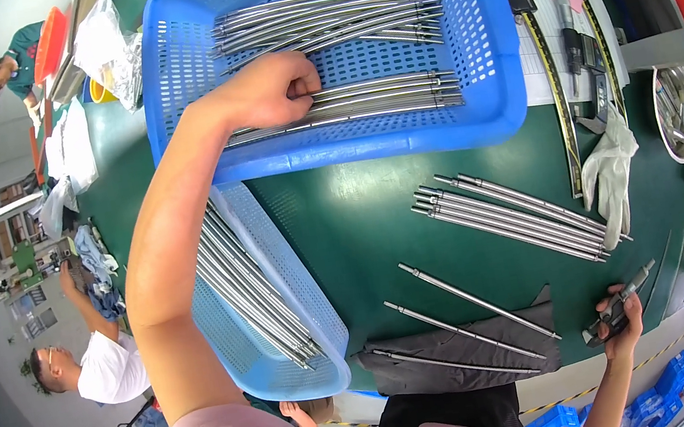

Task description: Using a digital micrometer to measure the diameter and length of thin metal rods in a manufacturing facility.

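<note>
My left hand [279,87] reaches into a blue plastic basket [487,110] and closes its fingers on a bundle of long metal rods [382,98] lying in the basket's near part. A second bundle of rods [329,19] lies further back in the same basket. My right hand [620,321] holds a dark caliper-like measuring tool [613,312] at the table's near right edge. Three single rods [466,319] lie on the green table between my hands, partly on a grey cloth [464,364].
A row of rods [521,216] lies on the green mat at right, beside a white glove [608,171]. A pale blue basket [299,283] with several rods sits at lower left. A long ruler [549,64], a metal bowl [675,112] and other people at left.
</note>
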`<state>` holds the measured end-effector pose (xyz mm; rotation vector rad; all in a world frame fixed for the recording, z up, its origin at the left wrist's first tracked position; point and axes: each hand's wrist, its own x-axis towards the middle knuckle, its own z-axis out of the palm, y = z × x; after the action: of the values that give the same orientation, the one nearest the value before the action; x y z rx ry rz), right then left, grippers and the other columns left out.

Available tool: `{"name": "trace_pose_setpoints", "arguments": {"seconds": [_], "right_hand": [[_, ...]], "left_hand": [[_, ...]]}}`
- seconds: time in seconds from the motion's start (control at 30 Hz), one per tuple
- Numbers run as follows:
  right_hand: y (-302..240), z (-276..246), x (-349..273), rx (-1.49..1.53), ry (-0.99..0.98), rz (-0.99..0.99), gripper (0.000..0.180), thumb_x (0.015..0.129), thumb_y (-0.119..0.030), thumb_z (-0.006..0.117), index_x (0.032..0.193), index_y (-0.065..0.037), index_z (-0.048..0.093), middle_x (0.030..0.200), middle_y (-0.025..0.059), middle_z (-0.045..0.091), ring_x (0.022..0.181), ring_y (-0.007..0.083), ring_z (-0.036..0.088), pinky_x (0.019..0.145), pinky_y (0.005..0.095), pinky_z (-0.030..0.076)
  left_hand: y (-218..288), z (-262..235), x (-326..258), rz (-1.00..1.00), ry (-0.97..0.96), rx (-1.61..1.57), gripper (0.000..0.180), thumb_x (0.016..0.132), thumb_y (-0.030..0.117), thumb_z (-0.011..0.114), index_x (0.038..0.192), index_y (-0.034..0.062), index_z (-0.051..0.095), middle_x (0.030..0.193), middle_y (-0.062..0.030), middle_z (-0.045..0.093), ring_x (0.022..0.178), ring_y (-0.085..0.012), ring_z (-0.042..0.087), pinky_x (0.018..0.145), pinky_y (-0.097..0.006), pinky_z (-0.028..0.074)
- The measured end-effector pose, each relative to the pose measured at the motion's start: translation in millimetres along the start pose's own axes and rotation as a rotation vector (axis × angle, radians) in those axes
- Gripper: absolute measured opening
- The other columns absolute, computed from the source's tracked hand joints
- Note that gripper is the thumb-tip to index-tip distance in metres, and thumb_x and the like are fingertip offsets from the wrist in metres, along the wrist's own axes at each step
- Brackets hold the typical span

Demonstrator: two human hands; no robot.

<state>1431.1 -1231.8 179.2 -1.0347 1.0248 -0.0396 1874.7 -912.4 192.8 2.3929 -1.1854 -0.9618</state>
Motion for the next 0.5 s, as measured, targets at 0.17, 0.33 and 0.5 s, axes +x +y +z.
{"name": "trace_pose_setpoints", "arguments": {"seconds": [0.17,0.33,0.5], "right_hand": [[-0.9,-1.3,1.7,-0.008,0.031,0.028,0.040,0.075,-0.033,0.049,0.093,0.003,0.043,0.063,0.0140,0.053,0.032,0.0116,0.040,0.028,0.0186,0.032],[-1.7,-1.5,2.0,-0.018,0.038,0.041,0.040,0.075,-0.032,0.049,0.093,0.002,0.042,0.063,0.0150,0.053,0.031,0.0122,0.039,0.027,0.0193,0.032],[-4.0,2.2,2.3,-0.054,0.048,0.053,0.035,0.078,-0.033,0.042,0.092,-0.001,0.045,0.063,0.0100,0.052,0.035,0.0108,0.038,0.027,0.0175,0.029]], "left_hand": [[8.3,-10.4,9.7,-0.059,-0.212,0.090,0.011,0.062,0.004,0.053,0.071,-0.0006,0.051,0.063,-0.0078,0.049,0.058,-0.0175,0.046,0.053,-0.029,0.037],[3.0,-10.2,8.5,-0.138,-0.325,-0.037,0.011,0.064,0.003,0.051,0.073,-0.0017,0.049,0.068,-0.0095,0.047,0.061,-0.0201,0.047,0.056,-0.030,0.038],[-7.7,2.4,0.9,0.180,0.116,0.192,0.013,0.067,0.004,0.052,0.079,-0.0012,0.049,0.077,-0.0137,0.049,0.069,-0.0307,0.049,0.061,-0.036,0.040]]}}
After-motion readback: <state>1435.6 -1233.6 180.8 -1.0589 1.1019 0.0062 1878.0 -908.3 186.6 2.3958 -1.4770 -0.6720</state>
